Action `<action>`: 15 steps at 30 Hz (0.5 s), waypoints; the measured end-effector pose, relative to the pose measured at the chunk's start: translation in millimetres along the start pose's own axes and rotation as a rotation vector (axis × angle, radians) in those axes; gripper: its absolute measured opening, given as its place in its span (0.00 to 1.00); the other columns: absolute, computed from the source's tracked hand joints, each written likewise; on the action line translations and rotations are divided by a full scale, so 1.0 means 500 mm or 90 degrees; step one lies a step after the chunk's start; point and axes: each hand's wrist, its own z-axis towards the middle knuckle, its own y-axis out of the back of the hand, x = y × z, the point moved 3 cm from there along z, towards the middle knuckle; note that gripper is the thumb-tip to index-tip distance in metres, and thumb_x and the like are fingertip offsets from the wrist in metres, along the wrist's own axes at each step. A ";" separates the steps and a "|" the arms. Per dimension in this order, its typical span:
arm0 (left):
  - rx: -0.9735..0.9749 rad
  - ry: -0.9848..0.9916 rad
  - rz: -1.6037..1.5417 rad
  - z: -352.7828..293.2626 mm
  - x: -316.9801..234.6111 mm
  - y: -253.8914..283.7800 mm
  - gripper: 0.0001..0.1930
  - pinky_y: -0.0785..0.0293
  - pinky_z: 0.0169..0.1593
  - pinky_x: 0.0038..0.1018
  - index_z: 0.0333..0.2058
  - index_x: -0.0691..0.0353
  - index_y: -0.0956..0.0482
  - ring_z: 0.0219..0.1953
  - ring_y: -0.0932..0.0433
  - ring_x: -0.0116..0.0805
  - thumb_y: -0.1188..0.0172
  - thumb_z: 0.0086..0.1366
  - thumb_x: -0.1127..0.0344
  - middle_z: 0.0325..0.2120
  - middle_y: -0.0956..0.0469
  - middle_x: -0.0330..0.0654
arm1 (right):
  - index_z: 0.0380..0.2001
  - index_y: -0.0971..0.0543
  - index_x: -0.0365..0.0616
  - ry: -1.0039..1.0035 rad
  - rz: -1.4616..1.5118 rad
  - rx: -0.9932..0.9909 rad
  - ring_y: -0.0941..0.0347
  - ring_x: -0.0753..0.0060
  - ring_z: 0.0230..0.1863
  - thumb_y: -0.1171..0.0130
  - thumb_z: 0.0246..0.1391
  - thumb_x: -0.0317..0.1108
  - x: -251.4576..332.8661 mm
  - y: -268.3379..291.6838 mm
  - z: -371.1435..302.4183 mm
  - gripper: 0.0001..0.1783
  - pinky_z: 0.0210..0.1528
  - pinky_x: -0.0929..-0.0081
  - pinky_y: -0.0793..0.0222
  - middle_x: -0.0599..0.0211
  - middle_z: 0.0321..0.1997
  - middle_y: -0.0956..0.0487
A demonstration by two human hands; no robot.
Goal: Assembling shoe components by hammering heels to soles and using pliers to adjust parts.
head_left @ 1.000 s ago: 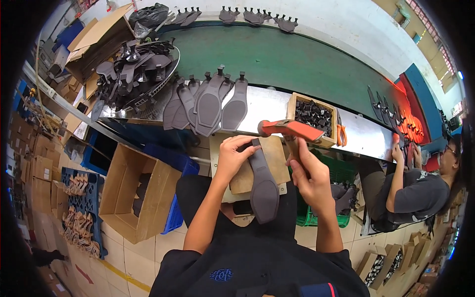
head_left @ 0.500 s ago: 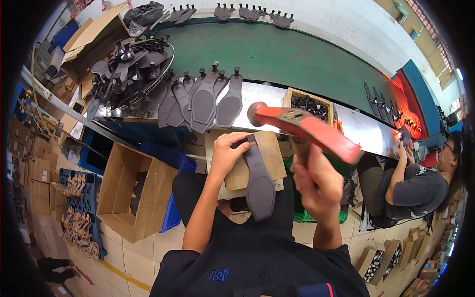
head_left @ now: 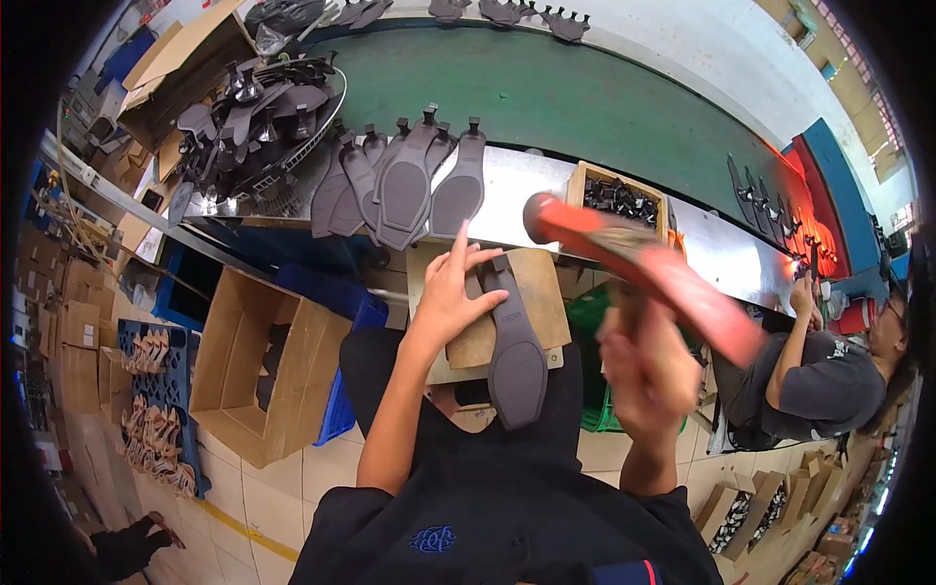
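A dark shoe sole (head_left: 517, 366) lies on a worn wooden block (head_left: 539, 292) in front of me, its wide toe end toward my lap. My left hand (head_left: 451, 304) is open beside the sole's narrow heel end, fingers spread upward, thumb resting at the sole's edge. To the right, my right hand (head_left: 651, 375) is wrapped round the handle of a hammer (head_left: 673, 283). The hammer's worn red head is raised above and right of the block, blurred by motion. Several finished-looking heeled soles (head_left: 405, 190) overlap on the metal bench edge just beyond.
A wire basket (head_left: 302, 161) heaped with dark soles and heels stands far left. An open box of small black pieces (head_left: 619, 200) sits on the bench by a green belt (head_left: 546, 97). Left is a cardboard box (head_left: 229, 361); right, a green crate (head_left: 590, 390) and a seated person (head_left: 824, 375).
My left fingers have loosened from the sole's heel end and spread apart. My right hand with the hammer has moved right and slightly down.
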 end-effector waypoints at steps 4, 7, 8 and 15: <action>0.078 0.036 0.078 -0.002 -0.021 -0.003 0.63 0.58 0.73 0.46 0.72 0.61 0.74 0.69 0.38 0.43 0.29 0.55 0.56 0.60 0.25 0.36 | 0.55 0.30 0.23 -0.049 0.032 0.040 0.33 0.73 0.19 0.49 0.64 0.23 -0.016 -0.006 -0.048 0.18 0.21 0.77 0.34 0.61 0.25 0.28; 0.087 0.056 0.100 -0.006 -0.015 -0.003 0.64 0.66 0.74 0.52 0.72 0.60 0.77 0.70 0.39 0.43 0.29 0.56 0.56 0.60 0.25 0.33 | 0.58 0.28 0.31 -0.163 0.054 0.225 0.22 0.49 0.38 0.41 0.51 0.14 -0.100 -0.128 -0.052 0.28 0.37 0.63 0.26 0.47 0.40 0.23; 0.093 0.062 0.101 -0.002 -0.009 0.001 0.64 0.68 0.73 0.54 0.72 0.60 0.77 0.70 0.39 0.44 0.29 0.55 0.56 0.60 0.25 0.32 | 0.58 0.28 0.31 -0.155 0.058 0.229 0.22 0.49 0.38 0.41 0.51 0.14 -0.099 -0.120 -0.049 0.28 0.37 0.63 0.26 0.47 0.40 0.23; 0.090 0.069 0.127 -0.011 -0.019 0.002 0.53 0.79 0.71 0.62 0.72 0.54 0.54 0.72 0.43 0.43 0.30 0.54 0.54 0.60 0.25 0.31 | 0.48 0.24 0.28 -0.026 -0.008 0.160 0.25 0.65 0.28 0.44 0.54 0.14 -0.044 -0.079 -0.027 0.16 0.34 0.74 0.27 0.53 0.31 0.23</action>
